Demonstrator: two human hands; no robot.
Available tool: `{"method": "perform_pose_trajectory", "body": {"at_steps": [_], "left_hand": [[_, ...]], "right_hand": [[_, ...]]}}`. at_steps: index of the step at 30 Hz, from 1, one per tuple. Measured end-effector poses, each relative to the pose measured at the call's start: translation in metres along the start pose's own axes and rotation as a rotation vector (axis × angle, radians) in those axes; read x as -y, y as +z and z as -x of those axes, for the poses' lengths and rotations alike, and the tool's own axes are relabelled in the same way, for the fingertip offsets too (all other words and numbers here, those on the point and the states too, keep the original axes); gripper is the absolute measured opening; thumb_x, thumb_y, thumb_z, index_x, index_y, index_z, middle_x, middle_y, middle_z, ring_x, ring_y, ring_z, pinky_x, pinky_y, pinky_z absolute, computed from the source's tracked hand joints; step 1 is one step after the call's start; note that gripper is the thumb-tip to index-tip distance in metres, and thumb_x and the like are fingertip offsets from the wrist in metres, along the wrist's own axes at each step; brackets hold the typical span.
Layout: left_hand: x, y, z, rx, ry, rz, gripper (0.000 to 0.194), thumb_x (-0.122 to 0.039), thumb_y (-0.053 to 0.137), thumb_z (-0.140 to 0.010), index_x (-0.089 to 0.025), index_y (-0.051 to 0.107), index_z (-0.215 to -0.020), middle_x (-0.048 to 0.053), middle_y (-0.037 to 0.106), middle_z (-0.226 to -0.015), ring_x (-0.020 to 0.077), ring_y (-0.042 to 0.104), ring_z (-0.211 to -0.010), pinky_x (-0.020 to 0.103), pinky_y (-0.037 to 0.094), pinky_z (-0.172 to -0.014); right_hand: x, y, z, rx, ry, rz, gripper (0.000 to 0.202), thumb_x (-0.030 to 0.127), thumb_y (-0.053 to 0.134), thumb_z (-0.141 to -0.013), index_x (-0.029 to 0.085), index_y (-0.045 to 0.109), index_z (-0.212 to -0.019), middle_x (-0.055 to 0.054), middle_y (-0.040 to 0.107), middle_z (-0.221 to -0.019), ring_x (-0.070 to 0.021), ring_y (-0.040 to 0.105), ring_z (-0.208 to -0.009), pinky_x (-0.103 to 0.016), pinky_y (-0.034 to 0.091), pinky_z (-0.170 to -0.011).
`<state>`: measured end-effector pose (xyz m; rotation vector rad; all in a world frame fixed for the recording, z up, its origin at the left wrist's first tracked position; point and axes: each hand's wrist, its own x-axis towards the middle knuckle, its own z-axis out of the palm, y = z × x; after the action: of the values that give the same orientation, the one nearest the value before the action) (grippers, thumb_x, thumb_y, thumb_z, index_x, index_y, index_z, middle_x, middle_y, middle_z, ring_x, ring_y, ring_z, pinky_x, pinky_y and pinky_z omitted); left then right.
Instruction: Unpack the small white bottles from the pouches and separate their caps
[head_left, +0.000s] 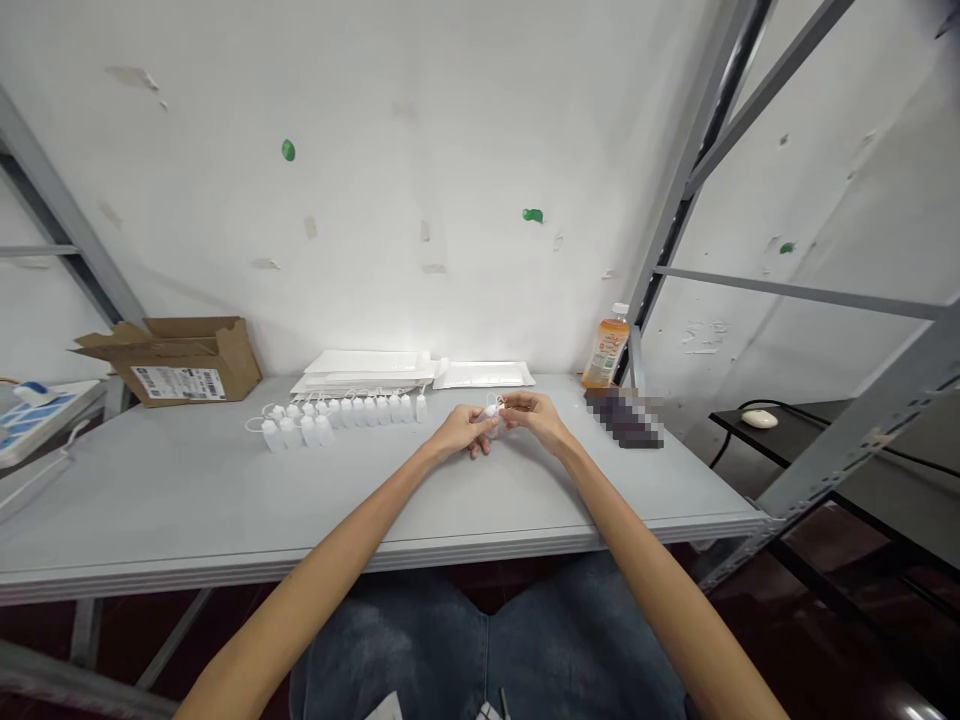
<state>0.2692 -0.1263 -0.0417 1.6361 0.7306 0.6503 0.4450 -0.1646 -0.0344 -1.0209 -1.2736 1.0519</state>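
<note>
A small white squeeze bottle (493, 411) with a looped cap strap is held up between my two hands, over the table's middle. My left hand (463, 431) grips its body from the left. The fingers of my right hand (534, 415) are pinched at its top, around the cap or strap; the exact hold is too small to make out. To the left, several similar squeeze bottles (367, 411) stand upright in rows, many with thin loops at their caps.
Flat white packets (484, 374) and stacked white sheets (364, 366) lie along the wall. An open cardboard box (187, 360) stands at the left. At the right are an orange drink pouch (606, 350) and a blurred-out dark item (624, 417). Metal posts (675, 240) frame the grey table (225, 510).
</note>
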Motion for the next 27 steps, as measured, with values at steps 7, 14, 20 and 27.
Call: {"method": "perform_pose_trajectory", "body": {"at_steps": [7,14,20,27], "left_hand": [[-0.001,0.001,0.003,0.02,0.027,-0.154,0.044,-0.055,0.062,-0.084,-0.011,0.061,-0.083,0.003,0.065,-0.063,0.0064,0.05,-0.037,0.02,0.037,-0.037],[-0.004,0.001,0.004,0.018,0.065,-0.179,0.045,-0.057,0.063,-0.082,-0.013,0.061,-0.092,0.002,0.064,-0.064,0.0096,0.054,-0.043,0.02,0.034,-0.038],[0.0,-0.008,0.001,-0.147,0.133,-0.431,0.039,-0.053,0.05,-0.089,-0.016,0.059,-0.096,0.004,0.065,-0.077,0.0144,0.06,-0.061,0.025,0.042,-0.054],[-0.006,-0.007,0.006,-0.185,0.114,-0.652,0.036,-0.051,0.043,-0.091,-0.018,0.057,-0.096,0.005,0.065,-0.093,0.0207,0.057,-0.085,0.031,0.043,-0.075]], "right_hand": [[0.005,0.001,0.003,-0.001,0.025,0.003,0.033,0.031,0.083,-0.054,0.013,0.072,-0.079,-0.004,0.069,-0.078,-0.0159,0.064,-0.064,-0.03,0.056,-0.06],[0.008,0.001,0.005,0.014,0.024,-0.01,0.028,0.031,0.08,-0.058,0.014,0.071,-0.078,-0.001,0.063,-0.07,-0.013,0.058,-0.061,-0.032,0.057,-0.059],[0.007,0.0,0.003,-0.059,-0.006,-0.039,0.028,0.033,0.082,-0.056,0.014,0.071,-0.073,-0.002,0.062,-0.07,-0.0129,0.054,-0.062,-0.032,0.056,-0.057],[0.008,0.0,0.003,-0.046,0.001,-0.035,0.028,0.033,0.083,-0.056,0.015,0.072,-0.073,-0.004,0.064,-0.074,-0.0132,0.055,-0.063,-0.03,0.055,-0.056]]}}
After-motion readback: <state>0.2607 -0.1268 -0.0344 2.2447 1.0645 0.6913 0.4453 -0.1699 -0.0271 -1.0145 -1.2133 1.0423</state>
